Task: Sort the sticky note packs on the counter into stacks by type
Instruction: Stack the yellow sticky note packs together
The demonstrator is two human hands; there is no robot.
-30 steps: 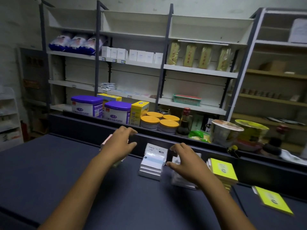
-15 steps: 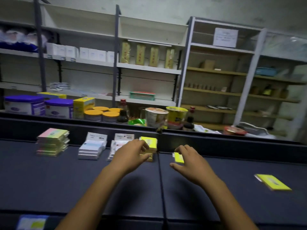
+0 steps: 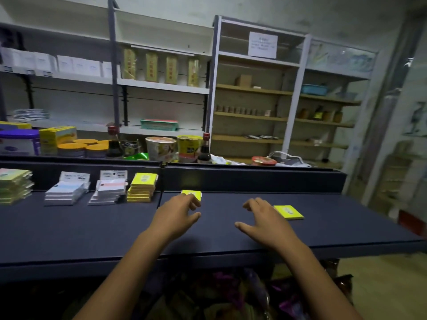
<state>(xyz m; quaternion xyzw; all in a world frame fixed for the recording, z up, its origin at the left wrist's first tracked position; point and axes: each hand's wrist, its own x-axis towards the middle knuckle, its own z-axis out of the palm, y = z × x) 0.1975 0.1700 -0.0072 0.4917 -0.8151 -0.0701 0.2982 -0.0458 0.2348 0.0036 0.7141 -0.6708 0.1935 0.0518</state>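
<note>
Along the dark counter (image 3: 92, 227), sorting is looking nearly finished. Left of the yellow stack (image 3: 141, 187), three more stacks are sitting: pink-topped packs (image 3: 108, 191), blue-topped packs (image 3: 65, 192), pastel packs (image 3: 13, 185). Right of that stack, two loose yellow packs are waiting. The left hand (image 3: 176, 215), fingers relaxed, is touching the nearer pack (image 3: 193, 194). The right hand (image 3: 263, 218), spread and holding nothing, is hovering beside the farther pack (image 3: 288, 212).

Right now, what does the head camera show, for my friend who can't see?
Two bare hands, left hand and right hand, reach for two loose flat yellow sticky-note packs on a dark blue counter. Four sorted stacks sit left.
</note>
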